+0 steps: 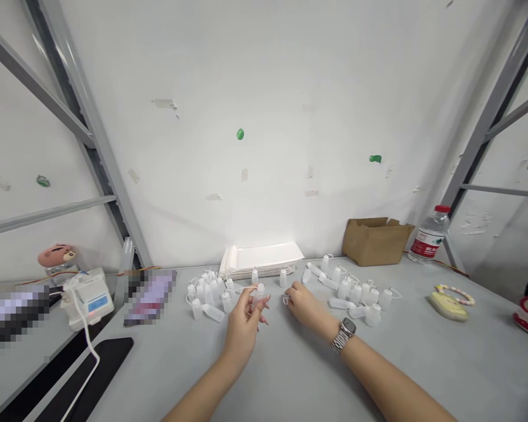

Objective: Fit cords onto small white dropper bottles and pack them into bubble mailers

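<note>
My left hand (245, 312) is closed around a small translucent squeeze bottle (260, 290), held upright between thumb and fingers. To its right, my right hand (303, 303) pinches a small white cap with a loop (286, 299), mostly hidden by the fingers. The two hands are apart. Many similar bottles stand or lie in a left cluster (207, 291) and a right cluster (356, 293). Two more bottles, one left (254, 275) and one right (283, 278), stand upright just beyond my hands.
Behind the bottles lies a stack of white sheets (264, 257). An open cardboard box (374, 243) and a water bottle (429, 237) stand at the back right. A yellow pouch with beads (449, 306) is at right. On the left are a phone (152, 297) and a white device (90, 299).
</note>
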Action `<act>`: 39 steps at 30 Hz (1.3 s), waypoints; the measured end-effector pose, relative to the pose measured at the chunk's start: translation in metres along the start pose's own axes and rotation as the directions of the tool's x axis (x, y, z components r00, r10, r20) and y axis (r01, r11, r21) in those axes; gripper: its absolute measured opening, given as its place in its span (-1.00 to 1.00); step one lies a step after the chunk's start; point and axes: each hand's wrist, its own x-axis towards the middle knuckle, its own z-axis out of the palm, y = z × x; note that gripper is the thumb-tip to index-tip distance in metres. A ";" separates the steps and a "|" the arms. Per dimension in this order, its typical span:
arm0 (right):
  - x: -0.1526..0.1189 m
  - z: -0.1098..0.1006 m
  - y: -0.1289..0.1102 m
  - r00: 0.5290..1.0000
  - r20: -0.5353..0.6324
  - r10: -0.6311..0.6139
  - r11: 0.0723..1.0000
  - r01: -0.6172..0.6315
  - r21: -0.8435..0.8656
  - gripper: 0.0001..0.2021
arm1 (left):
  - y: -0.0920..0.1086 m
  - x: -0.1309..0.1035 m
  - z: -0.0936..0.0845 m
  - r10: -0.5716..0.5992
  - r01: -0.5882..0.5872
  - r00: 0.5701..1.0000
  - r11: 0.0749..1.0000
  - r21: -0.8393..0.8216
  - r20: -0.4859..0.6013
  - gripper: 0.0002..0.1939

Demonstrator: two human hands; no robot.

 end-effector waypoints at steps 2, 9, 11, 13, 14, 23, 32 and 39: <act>0.001 -0.001 0.002 0.999 -0.034 0.005 0.999 -0.003 0.036 -0.77 | -0.001 0.000 0.000 -0.004 0.004 1.000 1.000 0.000 -0.003 -0.61; 0.003 -0.006 0.005 0.972 -0.233 -0.026 0.977 0.074 0.200 -0.73 | -0.001 -0.001 0.001 -0.007 0.007 1.000 1.000 0.003 0.003 -0.60; 0.004 -0.008 0.004 0.970 -0.241 -0.024 0.966 0.084 0.244 -0.71 | 0.000 -0.002 0.001 -0.008 0.008 1.000 1.000 0.008 0.009 -0.60; 0.004 -0.009 0.003 0.972 -0.236 -0.020 0.954 0.089 0.286 -0.71 | 0.000 -0.002 0.001 -0.006 0.006 1.000 1.000 0.011 0.010 -0.60; 0.005 -0.008 0.003 0.972 -0.236 -0.016 0.951 0.088 0.298 -0.71 | 0.001 -0.002 0.001 -0.006 0.006 1.000 1.000 0.011 0.010 -0.60; -0.003 -0.010 0.013 0.985 -0.068 -0.155 0.988 0.156 0.011 -0.75 | 0.002 -0.002 0.002 -0.012 0.012 1.000 1.000 0.026 0.010 -0.62; -0.006 -0.034 0.009 0.992 0.039 -0.122 0.984 0.126 -0.128 -0.70 | 0.000 -0.001 0.002 0.003 -0.004 1.000 1.000 0.027 0.017 -0.64; -0.003 -0.032 0.016 0.988 0.022 -0.152 0.939 0.151 -0.308 -0.76 | 0.001 -0.002 0.003 0.006 -0.006 1.000 0.998 0.060 0.006 -0.64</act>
